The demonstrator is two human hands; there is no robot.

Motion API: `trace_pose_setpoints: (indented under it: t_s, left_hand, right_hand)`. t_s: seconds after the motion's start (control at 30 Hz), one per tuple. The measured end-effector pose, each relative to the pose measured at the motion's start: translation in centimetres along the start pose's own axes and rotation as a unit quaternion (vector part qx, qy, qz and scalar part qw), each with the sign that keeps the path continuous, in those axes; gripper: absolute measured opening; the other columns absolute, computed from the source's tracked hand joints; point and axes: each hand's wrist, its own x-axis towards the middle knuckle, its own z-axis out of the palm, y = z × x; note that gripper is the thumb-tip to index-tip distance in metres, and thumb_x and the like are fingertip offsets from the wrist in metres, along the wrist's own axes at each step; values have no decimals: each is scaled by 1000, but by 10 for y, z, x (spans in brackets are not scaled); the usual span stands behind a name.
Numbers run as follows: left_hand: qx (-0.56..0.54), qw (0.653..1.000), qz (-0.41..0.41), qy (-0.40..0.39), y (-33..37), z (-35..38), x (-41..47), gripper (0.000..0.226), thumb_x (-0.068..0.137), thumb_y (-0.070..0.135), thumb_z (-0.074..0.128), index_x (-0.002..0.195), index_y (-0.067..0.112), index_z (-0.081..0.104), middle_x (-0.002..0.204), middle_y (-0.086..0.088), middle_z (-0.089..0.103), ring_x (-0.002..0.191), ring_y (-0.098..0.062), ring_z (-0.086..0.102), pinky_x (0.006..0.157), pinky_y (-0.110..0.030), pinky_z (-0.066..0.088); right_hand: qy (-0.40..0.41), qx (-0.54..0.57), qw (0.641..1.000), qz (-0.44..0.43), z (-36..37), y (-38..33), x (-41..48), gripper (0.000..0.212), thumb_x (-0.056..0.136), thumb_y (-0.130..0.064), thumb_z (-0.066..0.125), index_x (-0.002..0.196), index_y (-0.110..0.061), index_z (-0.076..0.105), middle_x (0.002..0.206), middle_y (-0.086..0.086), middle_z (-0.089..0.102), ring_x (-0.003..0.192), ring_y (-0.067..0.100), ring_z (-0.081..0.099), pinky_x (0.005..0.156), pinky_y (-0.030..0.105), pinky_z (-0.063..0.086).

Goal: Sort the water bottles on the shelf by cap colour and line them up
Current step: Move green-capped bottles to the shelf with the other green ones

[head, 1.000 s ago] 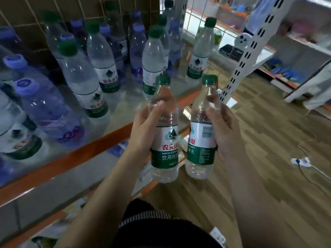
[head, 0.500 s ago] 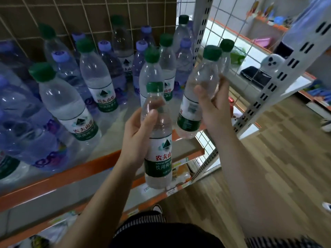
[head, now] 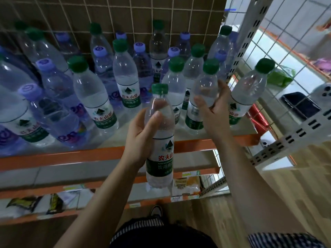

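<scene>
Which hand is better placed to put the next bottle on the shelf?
Left. The left hand grips a green-cap bottle in front of the shelf; the right hand is round a second bottle standing on it.

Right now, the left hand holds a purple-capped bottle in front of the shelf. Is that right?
No. The head view shows the bottle in the left hand has a green cap, not purple; it is held in front of the shelf.

- Wire grid point(head: 125, 17) over a brown wall, twelve o'clock.
- White slotted upright point(head: 248, 33), one o'clock.
- Green bag point(head: 281, 78), two o'clock, behind white mesh.
- Black flat object point(head: 300, 106), three o'clock.
- Dark snack packets point(head: 26, 204), eight o'clock.
- Shoe point(head: 156, 211) on wooden floor point(head: 290, 194), six o'clock.
</scene>
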Motion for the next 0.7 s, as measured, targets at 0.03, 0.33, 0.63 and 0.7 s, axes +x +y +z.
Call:
trace_pose_setpoints:
  t_s: [0.03,0.33,0.63,0.7]
  left_hand:
    - [10,1000,6,11,1,0,0,52,86,42,53,120,2,58,98,-7,70,89,-22,68,77,-30,54]
    - [43,987,86,128,24,-5,11,30,92,31,55,111,8,56,96,-3,64,88,-20,62,79,-37,50]
    - [196,961,43,192,4,-16,42,83,81,69,55,140,13,36,129,-8,57,116,-22,58,99,-50,48]
    - [229,956,20,182,-4,-17,43,93,76,79,51,143,17,34,135,-8,54,122,-23,55,101,-50,46]
  right_hand:
    - [-2,9,1000,-16,-2,1,-1,69,89,-33,68,143,-20,29,141,0,47,128,8,48,108,33,41]
    - [-51,18,997,49,-15,44,-48,38,95,-27,60,131,-28,47,123,-12,59,115,0,56,89,10,46]
    - [-73,-59,993,74,-23,52,-76,29,94,-27,61,122,-24,55,114,-3,63,104,10,60,88,25,47]
    - [-79,-51,994,57,-21,50,-81,26,93,-19,62,118,-18,58,111,-2,64,104,11,61,86,17,47]
